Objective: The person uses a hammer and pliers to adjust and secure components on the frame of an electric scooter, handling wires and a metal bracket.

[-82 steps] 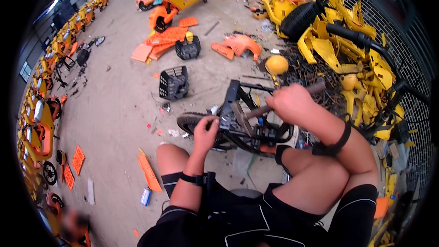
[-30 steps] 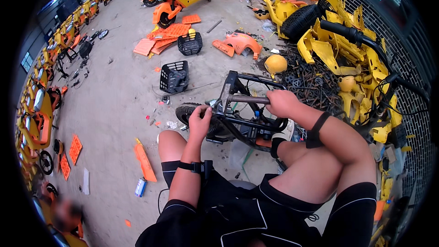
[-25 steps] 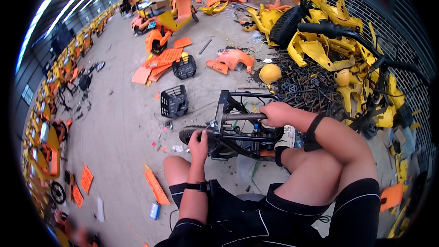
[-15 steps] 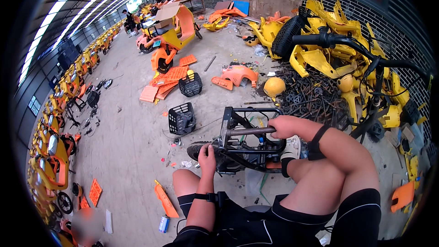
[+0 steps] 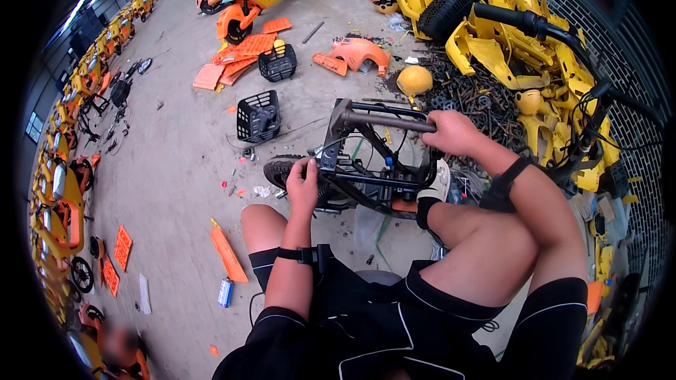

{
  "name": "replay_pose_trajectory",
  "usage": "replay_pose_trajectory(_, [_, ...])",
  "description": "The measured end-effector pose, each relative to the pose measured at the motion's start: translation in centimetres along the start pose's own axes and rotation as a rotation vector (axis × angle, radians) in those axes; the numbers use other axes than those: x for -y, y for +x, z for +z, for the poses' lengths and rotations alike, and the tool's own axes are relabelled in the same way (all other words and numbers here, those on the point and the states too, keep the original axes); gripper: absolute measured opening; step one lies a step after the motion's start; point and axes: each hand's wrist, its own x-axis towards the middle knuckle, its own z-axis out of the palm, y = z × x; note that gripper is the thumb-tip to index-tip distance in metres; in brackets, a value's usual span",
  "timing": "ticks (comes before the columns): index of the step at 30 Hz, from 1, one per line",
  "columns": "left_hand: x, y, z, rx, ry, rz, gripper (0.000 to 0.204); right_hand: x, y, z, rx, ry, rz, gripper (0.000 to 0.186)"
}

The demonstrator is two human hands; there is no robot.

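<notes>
My right hand (image 5: pixel 452 132) is closed around the handle of a hammer (image 5: pixel 394 122), whose head is over the far left corner of a black scooter frame (image 5: pixel 329 157). The frame lies low in front of my knees, with a black tyre (image 5: pixel 277 171) at its left end. My left hand (image 5: pixel 303 181) is at the frame's left side, thumb and fingers pinched together. Whatever may be between those fingers is too small to make out. My shoe (image 5: pixel 441 181) is against the frame's right end.
Black baskets (image 5: pixel 258 117) and orange panels (image 5: pixel 246 49) lie beyond the frame. A heap of dark metal parts (image 5: pixel 493 95) and broken yellow body panels (image 5: pixel 486 42) fills the right side, beside black handlebars (image 5: pixel 521 20). Parked yellow scooters (image 5: pixel 67 190) line the left.
The hammer has risen from beside the frame's left upright to above its far corner. My left hand stays by the frame. The view has tilted downward.
</notes>
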Motion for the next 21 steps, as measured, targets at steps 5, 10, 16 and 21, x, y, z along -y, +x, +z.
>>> replay_pose_trajectory(5, [-1.4,0.1,0.3,0.014,0.032,-0.028,0.022,-1.6,-0.3,-1.2,0.131,0.381,0.146,0.038])
replay_pose_trajectory(10, [-1.1,0.7,0.8,0.01,-0.027,-0.053,0.021,-1.0,-1.1,-2.1,0.294,0.686,0.146,0.039])
replay_pose_trajectory(16, [-0.4,0.6,1.4,-0.016,-0.027,-0.041,0.02,-0.1,0.5,-0.3,0.418,0.551,-0.01,0.045])
replay_pose_trajectory(21, [0.5,0.6,0.8,0.021,0.013,-0.038,0.02,-0.5,1.8,1.0,0.511,0.303,-0.066,0.051])
